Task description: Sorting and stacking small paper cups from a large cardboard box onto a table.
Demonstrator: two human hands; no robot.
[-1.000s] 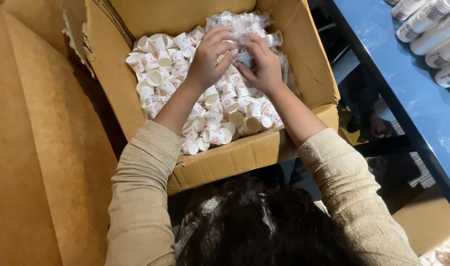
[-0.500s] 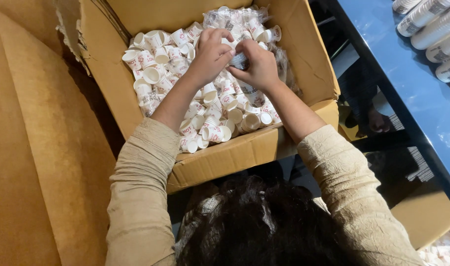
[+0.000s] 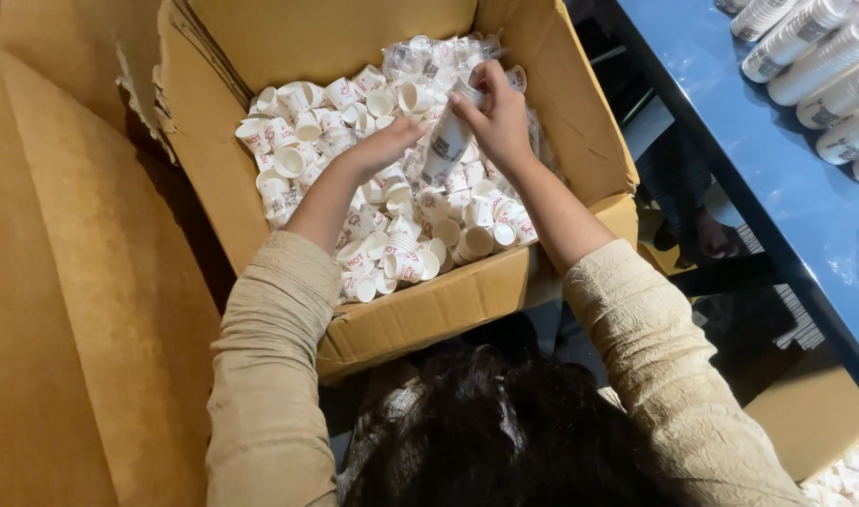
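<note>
An open cardboard box (image 3: 580,141) is filled with several loose small white paper cups (image 3: 401,244) with red print. My right hand (image 3: 500,117) grips the top of a nested stack of cups (image 3: 446,145), held tilted above the loose ones. My left hand (image 3: 387,145) reaches in from the left, its fingertips on the lower part of that stack. A crumpled clear plastic bag (image 3: 429,56) lies among the cups at the far side of the box.
A blue table (image 3: 777,188) runs along the right, with wrapped sleeves of stacked cups (image 3: 814,47) at its far corner. A large brown cardboard sheet (image 3: 63,282) stands at the left. Another cardboard box (image 3: 814,413) sits at the lower right. My dark hair (image 3: 504,432) fills the bottom.
Both hands have lifted from the pile of loose cups. A nested stack of cups now stands out between them, raised toward the far side of the box.
</note>
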